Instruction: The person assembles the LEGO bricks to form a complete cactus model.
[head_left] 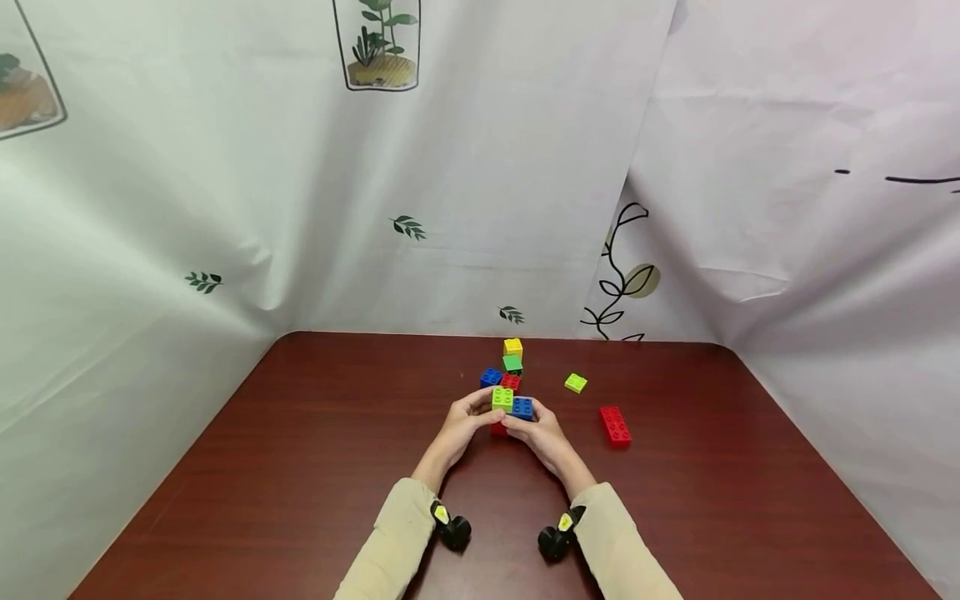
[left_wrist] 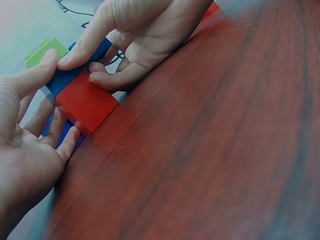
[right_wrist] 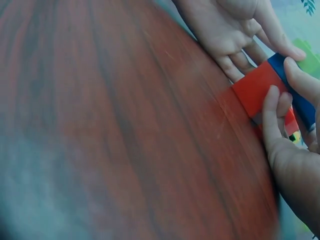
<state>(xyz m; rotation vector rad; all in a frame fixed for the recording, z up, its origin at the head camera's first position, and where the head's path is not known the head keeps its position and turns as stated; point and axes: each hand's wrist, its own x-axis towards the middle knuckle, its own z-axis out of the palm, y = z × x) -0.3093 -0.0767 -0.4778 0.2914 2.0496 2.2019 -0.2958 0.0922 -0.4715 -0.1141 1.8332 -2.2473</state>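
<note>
A red brick [left_wrist: 87, 102] stands on the table, with a blue brick [head_left: 522, 407] on top of it. On the blue brick's left part sits a lime green brick [head_left: 502, 398]. My left hand [head_left: 457, 429] pinches the lime brick from the left, its thumb at the near side; the lower fingers spread beside the red brick. From the right, my right hand [head_left: 549, 436] grips the blue brick between thumb and fingers. Its lower fingers touch or nearly touch the red brick; I cannot tell which. Parts of the far fingers are hidden behind the bricks.
Beyond the hands are another blue brick [head_left: 491, 378], a red brick [head_left: 511, 382], a green brick [head_left: 512, 364] and a yellow brick [head_left: 513, 347]. To the right lie a thin lime piece [head_left: 576, 383] and a long red brick [head_left: 615, 427] on the brown table [head_left: 337, 467].
</note>
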